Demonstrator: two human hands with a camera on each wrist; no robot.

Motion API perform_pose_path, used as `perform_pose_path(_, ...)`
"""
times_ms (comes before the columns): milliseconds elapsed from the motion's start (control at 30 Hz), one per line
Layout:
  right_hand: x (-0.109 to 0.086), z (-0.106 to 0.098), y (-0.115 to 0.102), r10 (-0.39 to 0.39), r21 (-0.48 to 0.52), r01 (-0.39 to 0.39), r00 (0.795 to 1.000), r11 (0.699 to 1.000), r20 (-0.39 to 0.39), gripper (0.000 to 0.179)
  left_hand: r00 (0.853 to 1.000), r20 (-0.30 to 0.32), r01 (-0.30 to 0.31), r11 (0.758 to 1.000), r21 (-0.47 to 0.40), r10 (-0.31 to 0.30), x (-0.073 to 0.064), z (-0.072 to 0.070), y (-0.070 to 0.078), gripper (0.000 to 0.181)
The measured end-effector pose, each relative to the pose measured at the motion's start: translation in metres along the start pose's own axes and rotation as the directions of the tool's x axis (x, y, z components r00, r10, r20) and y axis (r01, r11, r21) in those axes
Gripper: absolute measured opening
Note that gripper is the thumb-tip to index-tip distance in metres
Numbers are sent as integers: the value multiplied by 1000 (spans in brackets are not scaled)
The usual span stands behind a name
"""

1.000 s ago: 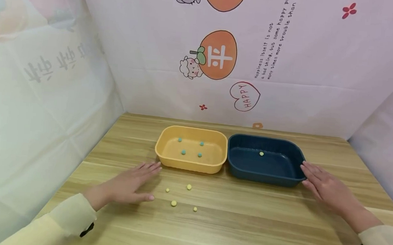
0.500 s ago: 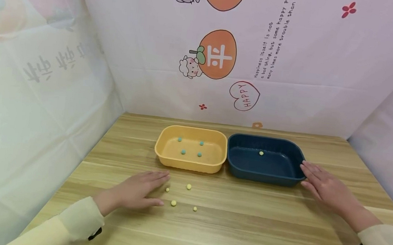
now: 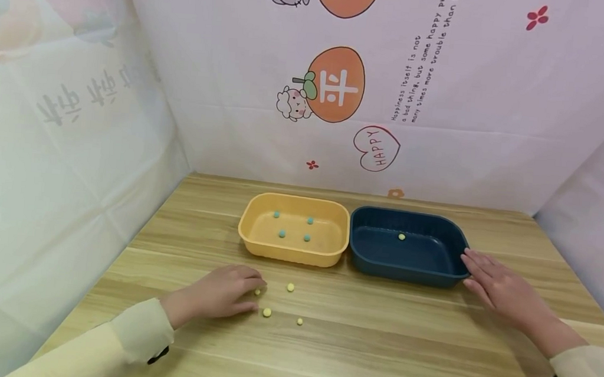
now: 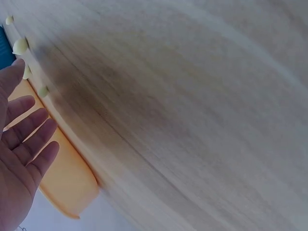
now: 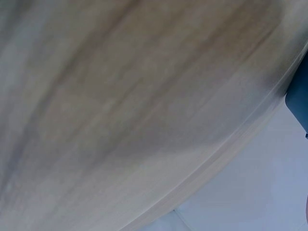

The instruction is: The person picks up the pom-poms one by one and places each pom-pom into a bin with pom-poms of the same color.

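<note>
My left hand [image 3: 216,293] hovers over the table with thumb and fingers apart around a small yellow ball [image 3: 258,292], not visibly touching it. In the left wrist view the fingers are loosely bent and the palm holds nothing. Close by on the wood lie a larger yellow ball [image 3: 267,312], another yellow ball [image 3: 290,287] and a small one [image 3: 300,321]. My right hand [image 3: 507,293] rests its extended fingers against the right end of a dark blue bin [image 3: 407,274], where one yellow ball [image 3: 402,236] lies. The right wrist view barely shows that hand.
A yellow bin [image 3: 291,256] with several blue-green balls [image 3: 282,233] stands against the blue bin's left side. Both sit toward the back of the wooden table [image 3: 374,348]. Printed cloth [image 3: 235,88] hangs behind and on both sides.
My left hand has moved right and slightly nearer, from beside the yellow bin's corner to the small yellow ball, its fingers bending more. The right hand has stayed at the blue bin.
</note>
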State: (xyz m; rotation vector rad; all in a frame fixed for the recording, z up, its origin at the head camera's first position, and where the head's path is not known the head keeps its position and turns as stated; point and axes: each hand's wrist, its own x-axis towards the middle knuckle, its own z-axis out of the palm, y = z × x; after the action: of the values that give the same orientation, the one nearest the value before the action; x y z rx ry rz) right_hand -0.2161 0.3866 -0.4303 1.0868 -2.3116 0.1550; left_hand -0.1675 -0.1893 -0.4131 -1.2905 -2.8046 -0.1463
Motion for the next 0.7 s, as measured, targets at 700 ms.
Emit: perform_pose_path(700, 1, -1, -2, 2, -16, -2, 1000, 1000, -14, 63, 998, 29, 54, 989, -137, -50, 13, 10, -6, 20)
